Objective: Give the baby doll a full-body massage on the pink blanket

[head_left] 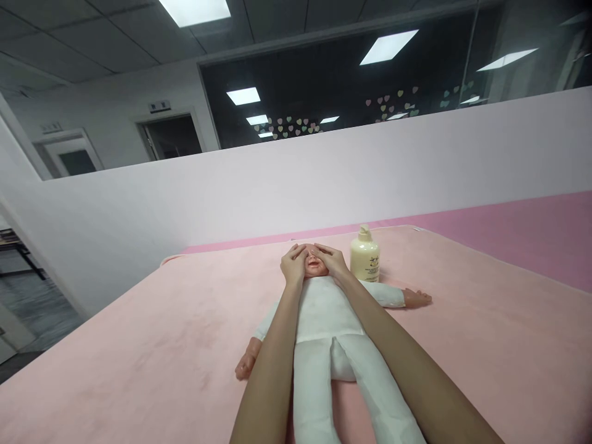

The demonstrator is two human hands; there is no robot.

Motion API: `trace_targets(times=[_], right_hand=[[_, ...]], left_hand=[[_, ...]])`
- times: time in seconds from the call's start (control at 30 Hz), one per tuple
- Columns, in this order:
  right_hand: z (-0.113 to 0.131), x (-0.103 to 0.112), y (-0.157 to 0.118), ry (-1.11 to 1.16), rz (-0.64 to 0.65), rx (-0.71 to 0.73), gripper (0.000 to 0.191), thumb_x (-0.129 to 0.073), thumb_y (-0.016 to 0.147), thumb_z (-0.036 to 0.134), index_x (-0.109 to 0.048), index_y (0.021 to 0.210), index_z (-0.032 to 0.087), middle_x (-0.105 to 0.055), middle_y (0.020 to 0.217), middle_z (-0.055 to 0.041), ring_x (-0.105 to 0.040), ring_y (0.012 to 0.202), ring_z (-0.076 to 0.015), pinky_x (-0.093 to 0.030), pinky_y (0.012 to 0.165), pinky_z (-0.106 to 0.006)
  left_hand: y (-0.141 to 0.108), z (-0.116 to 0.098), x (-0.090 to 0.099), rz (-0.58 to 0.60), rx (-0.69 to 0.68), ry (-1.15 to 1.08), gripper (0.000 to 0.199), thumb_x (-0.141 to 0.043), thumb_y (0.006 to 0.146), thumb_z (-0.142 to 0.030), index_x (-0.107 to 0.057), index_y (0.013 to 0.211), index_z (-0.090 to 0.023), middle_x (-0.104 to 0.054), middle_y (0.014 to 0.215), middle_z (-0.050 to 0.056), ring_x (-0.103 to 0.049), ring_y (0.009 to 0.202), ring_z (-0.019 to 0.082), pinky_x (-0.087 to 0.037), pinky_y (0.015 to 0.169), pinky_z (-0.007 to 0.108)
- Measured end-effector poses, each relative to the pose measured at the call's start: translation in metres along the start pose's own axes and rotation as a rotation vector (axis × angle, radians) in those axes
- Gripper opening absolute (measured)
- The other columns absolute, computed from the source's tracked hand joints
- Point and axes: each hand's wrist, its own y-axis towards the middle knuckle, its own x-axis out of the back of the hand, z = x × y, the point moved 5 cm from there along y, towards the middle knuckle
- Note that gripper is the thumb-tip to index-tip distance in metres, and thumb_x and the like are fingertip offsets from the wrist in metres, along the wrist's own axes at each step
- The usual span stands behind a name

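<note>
A baby doll [324,308] with a white cloth body lies on its back, its head away from me and its arms spread out. My left hand [293,264] rests against the left side of the doll's head, fingers curved over the forehead and eye area. On the right side, my right hand [332,260] touches the head in the same way, with its fingertips near the brow. The doll's mouth and chin show between my hands. Both hands are unclenched and grip nothing. A pale yellow pump bottle [365,258] stands just right of the doll's head.
A pink blanket [185,345] covers the surface under the doll. Behind it rises a low white wall [259,191] with dark glass above. A pink band [509,234] runs along the right side. A doorway is at the back left.
</note>
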Motion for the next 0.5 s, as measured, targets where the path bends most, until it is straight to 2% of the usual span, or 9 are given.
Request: trace_targets(times=[0.27,0.4,0.5], right_hand=[[-0.0034,0.0029,0.0043,0.005,-0.023,-0.073,0.031,-0.059,0.064,0.02,-0.071,0.093,0.02,-0.067,0.105,-0.0019,-0.059,0.106,-0.0191,-0.046,0.093,-0.033],[-0.0008,0.0027,0.0038,-0.004,-0.046,-0.004,0.027,-0.061,0.065,0.024,-0.071,0.09,0.019,-0.067,0.104,-0.0022,-0.058,0.107,-0.0187,-0.043,0.096,-0.031],[0.0001,0.0007,0.0026,0.004,-0.038,0.031,0.036,-0.071,0.06,0.032,-0.07,0.092,0.016,-0.068,0.102,-0.0059,-0.06,0.102,-0.0205,-0.046,0.093,-0.032]], left_hand=[[-0.0019,-0.0005,0.0046,-0.082,-0.003,-0.024,0.033,-0.042,0.078,-0.016,-0.073,0.088,-0.021,-0.064,0.115,0.001,-0.055,0.113,0.017,-0.043,0.097,0.027],[-0.0016,-0.0029,0.0036,-0.079,0.018,-0.033,0.022,-0.053,0.077,-0.025,-0.072,0.086,-0.02,-0.065,0.113,0.003,-0.058,0.108,0.019,-0.045,0.095,0.029],[-0.001,-0.0072,0.0026,-0.063,-0.004,0.003,0.02,-0.063,0.071,-0.026,-0.072,0.087,-0.019,-0.065,0.113,0.006,-0.061,0.104,0.02,-0.045,0.094,0.029]])
